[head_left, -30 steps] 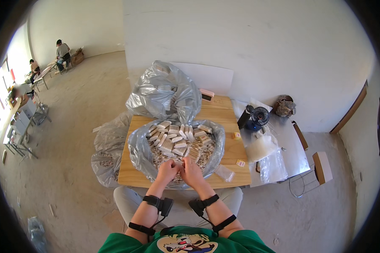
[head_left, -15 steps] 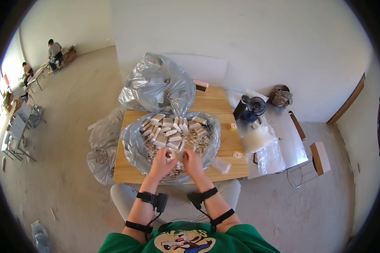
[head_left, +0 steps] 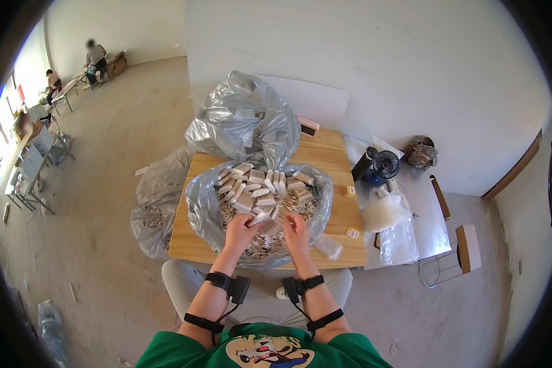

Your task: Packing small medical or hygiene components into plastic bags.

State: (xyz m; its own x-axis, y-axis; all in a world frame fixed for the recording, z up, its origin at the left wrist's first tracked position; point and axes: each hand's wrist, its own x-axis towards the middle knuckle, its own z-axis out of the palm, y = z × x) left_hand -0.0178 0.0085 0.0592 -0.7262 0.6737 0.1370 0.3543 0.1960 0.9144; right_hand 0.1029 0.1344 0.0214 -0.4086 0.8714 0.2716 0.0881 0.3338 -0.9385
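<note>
Hands working in a bag of small wooden pieces

The left hand (head_left: 240, 228) is apparently pinching a small pale wooden bundle (head_left: 260, 218); the right hand (head_left: 295, 230) is curling over loose sticks inside the clear crumpled plastic bag (head_left: 201, 205) lying on the light wooden bench (head_left: 337, 184), its grip unclear.

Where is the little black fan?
In the head view, the small black fan sits to the person's right, just off the wooden table's far right corner, on a white sheet beside a dark bottle.

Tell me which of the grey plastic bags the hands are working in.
The open bag lying flat on the table's near half, full of small pale pieces. Both hands are in it; the puffed-up bag behind stands untouched.
</note>
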